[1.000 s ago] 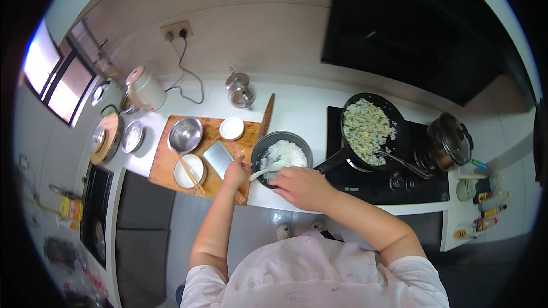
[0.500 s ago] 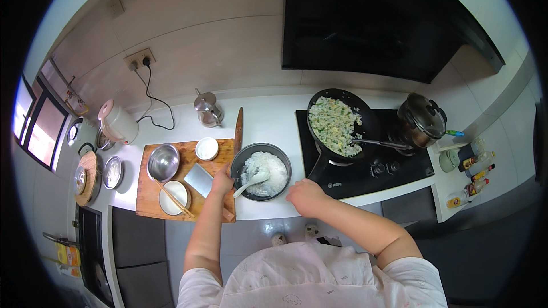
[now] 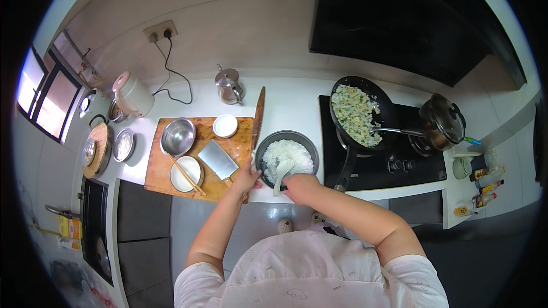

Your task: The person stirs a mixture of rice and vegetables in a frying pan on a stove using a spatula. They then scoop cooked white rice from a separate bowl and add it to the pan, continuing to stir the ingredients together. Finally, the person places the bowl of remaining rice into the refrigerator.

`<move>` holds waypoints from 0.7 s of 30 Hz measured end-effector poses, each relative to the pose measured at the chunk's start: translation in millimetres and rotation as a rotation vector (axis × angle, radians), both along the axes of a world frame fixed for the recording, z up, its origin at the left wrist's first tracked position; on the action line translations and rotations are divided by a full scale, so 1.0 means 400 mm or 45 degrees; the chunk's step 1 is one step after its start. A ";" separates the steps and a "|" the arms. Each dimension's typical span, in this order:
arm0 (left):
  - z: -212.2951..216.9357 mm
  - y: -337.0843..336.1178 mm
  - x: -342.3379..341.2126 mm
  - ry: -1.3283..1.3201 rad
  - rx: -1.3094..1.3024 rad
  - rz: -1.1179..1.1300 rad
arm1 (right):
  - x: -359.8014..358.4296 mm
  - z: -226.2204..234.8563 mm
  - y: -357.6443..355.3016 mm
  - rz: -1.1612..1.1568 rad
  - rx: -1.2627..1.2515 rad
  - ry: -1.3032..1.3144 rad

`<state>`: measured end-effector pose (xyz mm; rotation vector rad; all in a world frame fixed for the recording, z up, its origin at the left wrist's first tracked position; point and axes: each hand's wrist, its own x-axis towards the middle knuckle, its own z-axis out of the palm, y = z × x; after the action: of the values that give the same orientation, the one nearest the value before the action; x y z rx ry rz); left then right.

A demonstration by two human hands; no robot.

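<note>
A dark grey round pot (image 3: 315, 155) of cooked white rice (image 3: 297, 157) stands at the counter's front edge. In the rice rests a white spoon (image 3: 283, 169), its handle over the near rim. My left hand (image 3: 247, 179) is closed at the pot's left side, beside the cutting board. My right hand (image 3: 301, 187) grips the near right rim, close to the spoon handle, with its fingertips partly hidden. On the wooden board (image 3: 157, 165) lie a cleaver (image 3: 218, 159), a steel bowl (image 3: 178, 137), a small white bowl (image 3: 225, 126), and a white bowl (image 3: 181, 177) with chopsticks (image 3: 187, 174) across it.
To the right, a black wok (image 3: 383, 105) of fried rice with a metal spatula (image 3: 399, 132) sits on the black stove (image 3: 419, 171). Its handle points toward me. A lidded pot (image 3: 440, 122) and several bottles stand farther right. A steel kettle (image 3: 229, 86) stands behind the board.
My right hand has moved left from the counter edge onto the pot's near rim. The left hand stays at the pot's left side. The whole view has shifted.
</note>
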<state>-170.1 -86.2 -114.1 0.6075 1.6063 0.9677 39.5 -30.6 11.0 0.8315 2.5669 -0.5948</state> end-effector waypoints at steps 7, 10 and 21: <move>-0.008 0.027 -0.009 0.100 0.034 0.027 | -0.092 -0.132 0.009 -0.276 -0.233 -0.013; -0.017 0.025 0.004 0.155 0.071 -0.046 | -0.085 -0.158 0.027 -0.339 -0.274 -0.029; 0.001 0.028 0.012 0.074 0.047 -0.041 | -0.029 -0.061 0.184 -0.338 0.014 -0.241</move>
<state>-165.2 -74.8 -113.6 0.6906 1.6283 0.9655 27.8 43.0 -13.3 1.1839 2.3095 -0.5487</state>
